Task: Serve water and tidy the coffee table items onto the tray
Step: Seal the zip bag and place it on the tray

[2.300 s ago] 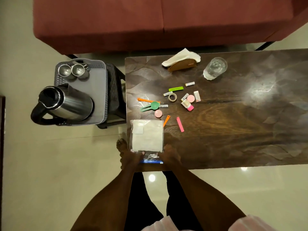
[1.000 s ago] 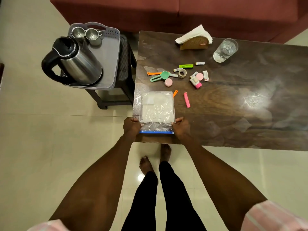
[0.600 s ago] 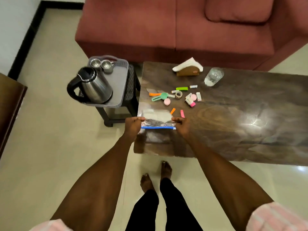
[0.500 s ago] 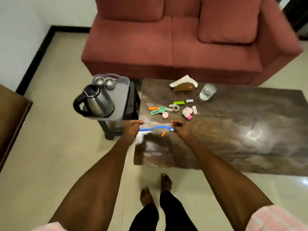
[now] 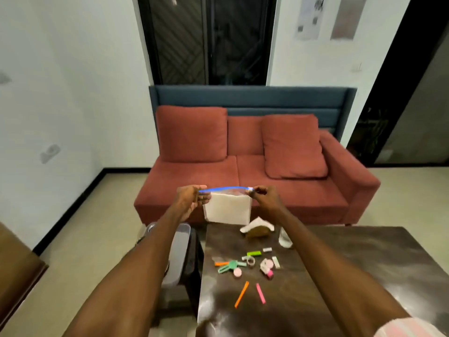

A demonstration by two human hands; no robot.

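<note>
I hold a clear zip bag (image 5: 227, 207) with a blue seal strip up in front of me, above the far left end of the dark coffee table (image 5: 340, 276). My left hand (image 5: 192, 198) pinches its left top corner and my right hand (image 5: 266, 199) pinches the right one. White sheets fill the bag. Several small coloured items (image 5: 245, 263) lie scattered on the table below. A glass of water (image 5: 284, 239) stands partly behind my right forearm. The grey tray (image 5: 178, 251) sits on a stool left of the table, mostly hidden by my left arm.
A napkin holder (image 5: 257, 229) with white napkins stands at the table's far edge. An orange strip (image 5: 241, 294) and a pink strip (image 5: 260, 293) lie nearer me. A red sofa (image 5: 243, 166) is behind the table. A brown cabinet edge (image 5: 14, 276) is at the left.
Both hands lifted the zip bag off the table's near edge to chest height. My view swung up from the tabletop to the sofa and wall. The kettle on the tray is now hidden.
</note>
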